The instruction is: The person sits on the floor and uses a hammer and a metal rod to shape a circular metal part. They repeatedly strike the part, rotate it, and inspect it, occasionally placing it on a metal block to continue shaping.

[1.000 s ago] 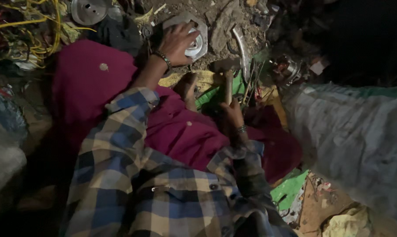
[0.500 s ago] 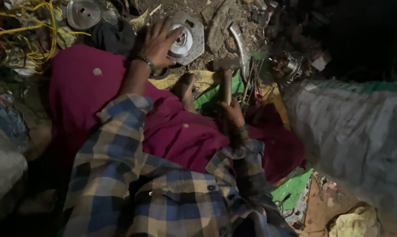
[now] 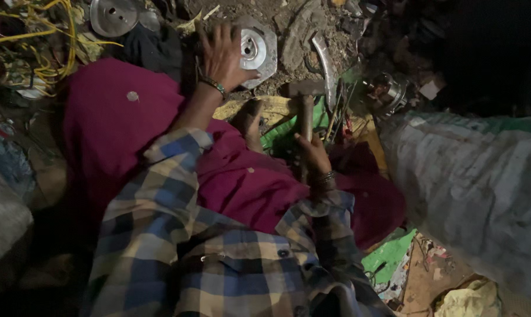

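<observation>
My left hand (image 3: 223, 56) clasps the hexagonal metal plate (image 3: 258, 50) on the dirt. Below the plate, my right hand (image 3: 313, 154) grips the hammer (image 3: 306, 108) closed around its handle.

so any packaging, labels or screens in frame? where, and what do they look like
No screens or signs.
Woven sack: right side, large, grey-white with a green top edge.
Green wrapper: lower right beside the maroon cloth, flat, bright green.
Printed scraps: lower right on brown card, small, too blurred to describe.

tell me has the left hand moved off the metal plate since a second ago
No. The left hand is still on the angular metal plate; hand and plate shifted left together in view, as did the round metal disc, suggesting camera movement.
</observation>
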Tool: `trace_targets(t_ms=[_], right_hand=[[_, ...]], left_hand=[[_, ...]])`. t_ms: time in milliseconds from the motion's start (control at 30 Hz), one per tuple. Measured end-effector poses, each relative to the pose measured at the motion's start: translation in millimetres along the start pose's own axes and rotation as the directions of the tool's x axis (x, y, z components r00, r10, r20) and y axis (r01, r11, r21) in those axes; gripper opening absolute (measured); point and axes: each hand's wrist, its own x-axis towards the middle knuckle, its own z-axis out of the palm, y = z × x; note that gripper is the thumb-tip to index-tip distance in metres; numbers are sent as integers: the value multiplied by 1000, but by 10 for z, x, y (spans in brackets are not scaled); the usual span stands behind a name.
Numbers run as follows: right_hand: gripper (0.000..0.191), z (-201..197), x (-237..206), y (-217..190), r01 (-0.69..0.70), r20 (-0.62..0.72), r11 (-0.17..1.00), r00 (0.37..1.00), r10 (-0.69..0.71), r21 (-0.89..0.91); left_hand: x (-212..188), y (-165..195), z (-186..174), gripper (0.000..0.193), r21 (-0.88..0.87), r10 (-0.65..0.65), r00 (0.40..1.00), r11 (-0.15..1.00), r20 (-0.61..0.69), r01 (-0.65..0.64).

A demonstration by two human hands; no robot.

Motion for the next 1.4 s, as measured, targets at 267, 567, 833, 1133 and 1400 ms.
trace_targets(t_ms=[267,567,833,1133,1400], right_hand=[[41,-228,221,134,-268,200,865,959,200,423],[40,359,-255,-422,273,-83,933,951,-299,-235],[32,367,-850,-2044,932,-202,357,338,-919,-63],[36,1059,73,-1201,487,160,633,850,-502,-602],[34,427,-316,-1893,804,-51,547,552,-832,-232]], left_hand=[[85,-193,26,142,-182,73,990,982,122,-50],[-59,-304,-122,123,-193,73,995,977,-69,-85],[-59,-285,-240,117,-168,97,983,978,-155,-123],[40,-288,-180,114,-46,91,980,994,-177,-101],[-39,-218,-266,115,-105,110,964,985,-241,-138]])
